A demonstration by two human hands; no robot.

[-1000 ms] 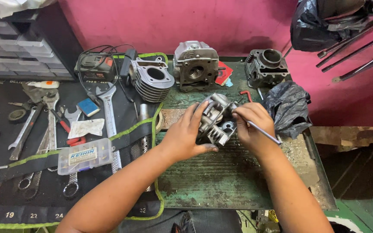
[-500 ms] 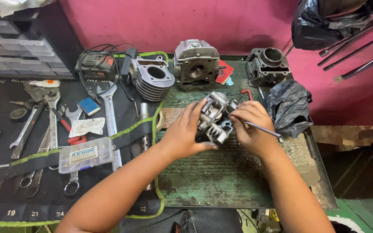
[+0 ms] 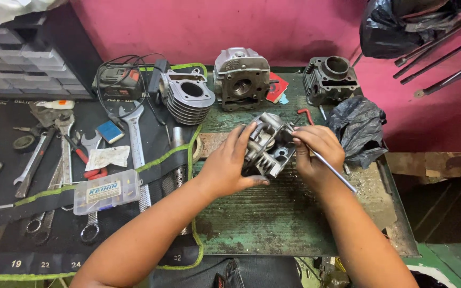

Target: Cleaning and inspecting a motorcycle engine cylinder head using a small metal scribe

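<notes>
Spanners (image 3: 54, 160) and a clear parts box (image 3: 106, 192) lie on the black mat (image 3: 6, 234) at the left. Past them, the left hand (image 3: 230, 165) is wrapped around the cylinder head (image 3: 267, 146), fingers curled, bracing it on the green bench (image 3: 273, 218). The right hand (image 3: 316, 154) pinches a thin metal rod (image 3: 333, 170), tip at the head's upper edge. It looks like probing or prying a small part; next calls for a firm brace and gentle leverage.

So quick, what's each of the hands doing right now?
Left hand: closed around the grey engine part, steadying it.
Right hand: closed on a thin metal rod.
</notes>
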